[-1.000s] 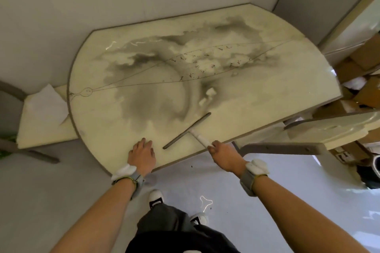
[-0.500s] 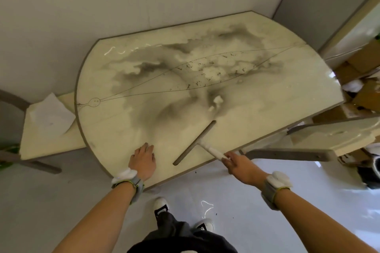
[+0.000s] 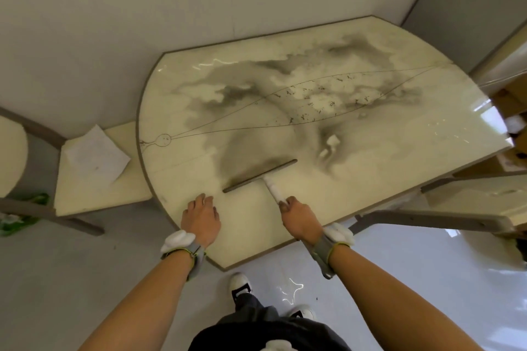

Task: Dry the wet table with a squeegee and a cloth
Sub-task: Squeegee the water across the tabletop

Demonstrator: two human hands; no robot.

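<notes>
Two bare hands are at the near edge of the one cream, grey-clouded, glossy oval table (image 3: 370, 179). One squeegee (image 3: 260, 176), with a dark straight blade and a white handle, lies with its blade on the tabletop, a little in from that near edge. The right hand (image 3: 299, 218) has its fingers curled round the end of the handle. The left hand (image 3: 201, 218) lies palm down on the tabletop with fingers loosely spread and grips nothing; its fingertips are just short of the blade's left end. One white folded cloth (image 3: 95, 155) sits on the cream seat of a chair (image 3: 94, 194) tucked against the table's left end. A second cream chair (image 3: 470, 199) stands at the table's right end. Two white shoes (image 3: 239, 282) show on the floor below the near edge.

Half a second ago the right hand hung off the table's near edge. It is now above the tabletop, with the squeegee further in. The left hand has stayed flat in place.
</notes>
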